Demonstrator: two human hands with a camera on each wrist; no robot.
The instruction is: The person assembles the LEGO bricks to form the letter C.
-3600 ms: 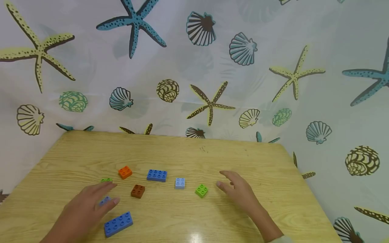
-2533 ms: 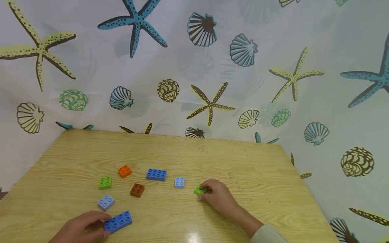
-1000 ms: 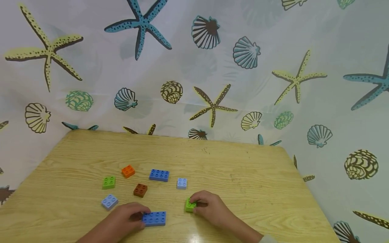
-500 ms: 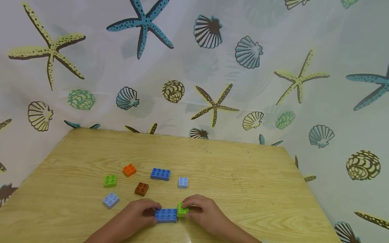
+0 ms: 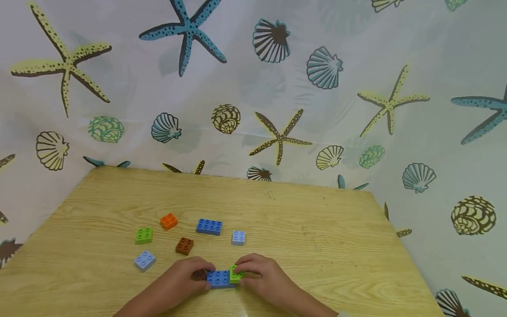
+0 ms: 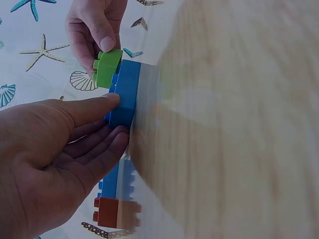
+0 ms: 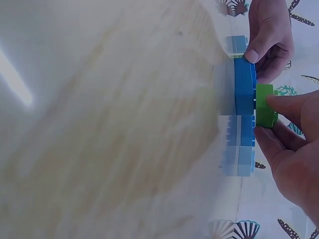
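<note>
In the head view, a long blue toy building brick (image 5: 218, 279) lies near the front of the table, studs up. My left hand (image 5: 183, 278) pinches its left end between thumb and fingers. A small green building brick (image 5: 236, 278) is over the blue brick's right end, pinched by my right hand (image 5: 269, 276). Seen from the right wrist, the green brick (image 7: 264, 105) is against the blue brick's studs (image 7: 243, 89) and sticks out a little past its end. Some studs show between them, so I cannot tell whether it is pressed fully down.
Behind the hands lie a brown brick (image 5: 184, 246), an orange brick (image 5: 169, 221), another green brick (image 5: 144, 236), a second long blue brick (image 5: 209, 226) and two light blue bricks, one right (image 5: 238, 237), one left (image 5: 145, 261). A patterned curtain (image 5: 237, 88) borders the wooden table (image 5: 317, 229).
My left hand gripped the long blue brick and slid it right. My right hand took the green brick and brought it left, from beside the blue brick to over its right end.
</note>
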